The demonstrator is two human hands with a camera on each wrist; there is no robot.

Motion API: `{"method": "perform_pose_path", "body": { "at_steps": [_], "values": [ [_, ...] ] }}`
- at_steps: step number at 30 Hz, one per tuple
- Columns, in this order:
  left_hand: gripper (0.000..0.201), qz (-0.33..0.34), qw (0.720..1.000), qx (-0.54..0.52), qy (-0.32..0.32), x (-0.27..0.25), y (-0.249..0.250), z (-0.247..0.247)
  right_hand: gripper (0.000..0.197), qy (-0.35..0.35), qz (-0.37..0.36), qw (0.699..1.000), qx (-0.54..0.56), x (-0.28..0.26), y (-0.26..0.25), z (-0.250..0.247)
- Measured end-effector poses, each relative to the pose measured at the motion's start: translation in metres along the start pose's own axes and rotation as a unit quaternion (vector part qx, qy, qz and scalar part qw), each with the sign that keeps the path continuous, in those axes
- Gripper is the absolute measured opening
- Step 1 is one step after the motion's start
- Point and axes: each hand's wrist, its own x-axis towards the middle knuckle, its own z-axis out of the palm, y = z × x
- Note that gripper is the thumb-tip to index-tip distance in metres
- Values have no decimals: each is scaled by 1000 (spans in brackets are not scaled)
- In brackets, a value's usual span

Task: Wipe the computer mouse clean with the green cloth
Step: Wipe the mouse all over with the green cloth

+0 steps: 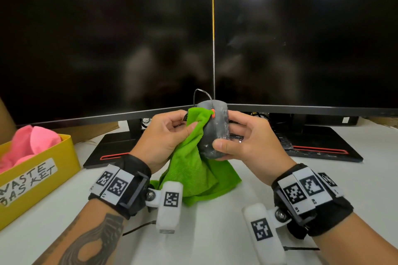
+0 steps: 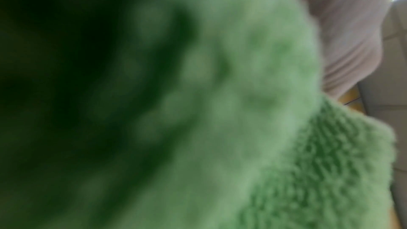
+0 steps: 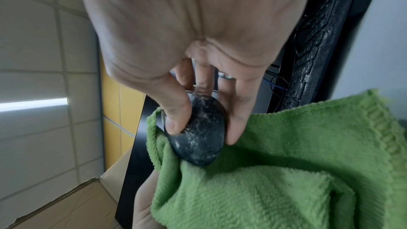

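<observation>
A dusty black computer mouse (image 1: 215,131) with an orange scroll wheel is held up above the desk, in front of the gap between two monitors. My right hand (image 1: 241,135) grips it, thumb on the near end and fingers behind; the right wrist view shows the mouse (image 3: 200,133) pinched the same way. My left hand (image 1: 170,133) pinches the green cloth (image 1: 193,170) and presses a fold of it against the mouse's left side. The rest of the cloth hangs down to the desk. In the left wrist view the cloth (image 2: 242,111) fills the frame, blurred.
Two dark monitors (image 1: 103,49) (image 1: 308,45) stand close behind on black bases. A yellow box labelled waste basket (image 1: 36,176) with pink cloths sits at the left. A dusty keyboard (image 3: 317,41) lies behind my right hand. The mouse cable (image 1: 199,92) loops upward.
</observation>
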Motion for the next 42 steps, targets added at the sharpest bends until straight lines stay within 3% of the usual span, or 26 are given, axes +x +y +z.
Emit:
{"method": "perform_pose_path", "body": {
  "at_steps": [5,15,20,30,38,42],
  "values": [
    [48,3,998,51,-25,0,-2,2,56,-8,6,1000,7,1,1,0],
    [26,25,998,41,-45,0,-4,-1,56,-9,16,998,61,2,-1,-5],
    [41,22,997,53,-59,-2,-3,3,52,-11,28,995,98,2,-1,-4],
    [28,33,996,44,-68,0,-5,-1,63,-9,46,989,141,2,-2,-4],
    [19,11,1000,-20,-10,-1,-2,5,58,-89,80,959,256,5,-1,-9],
    [25,1,998,-43,36,0,1,6,61,-114,95,947,283,6,0,-13]
  ]
}}
